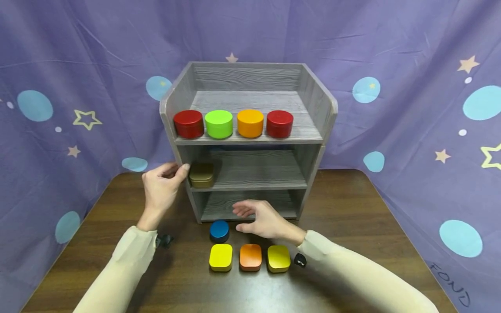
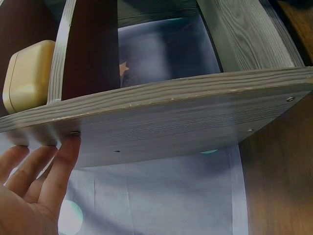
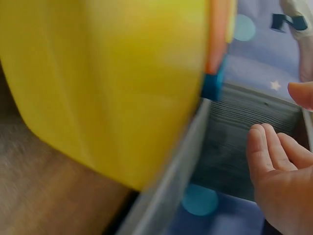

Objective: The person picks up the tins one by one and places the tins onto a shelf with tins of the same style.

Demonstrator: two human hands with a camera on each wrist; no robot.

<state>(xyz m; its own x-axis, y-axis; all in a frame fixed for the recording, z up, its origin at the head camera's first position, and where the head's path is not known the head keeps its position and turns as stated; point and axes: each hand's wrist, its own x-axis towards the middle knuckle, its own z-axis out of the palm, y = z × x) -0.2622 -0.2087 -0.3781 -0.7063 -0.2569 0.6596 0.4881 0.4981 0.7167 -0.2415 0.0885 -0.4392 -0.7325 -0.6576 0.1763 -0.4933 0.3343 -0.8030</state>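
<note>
My left hand touches the outer left side of a grey wooden shelf unit, fingertips against the panel in the left wrist view. Just inside that panel, a gold square tin sits on the middle shelf. Before the bottom shelf hovers my right hand, fingers spread from the thumb and holding nothing. Left of it, a round blue tin stands on the table. Nearer are a yellow square tin, an orange square tin and a darker yellow square tin.
Along the top shelf's front edge stand a red round tin, a green one, an orange one and another red one. A purple curtain hangs behind the brown table.
</note>
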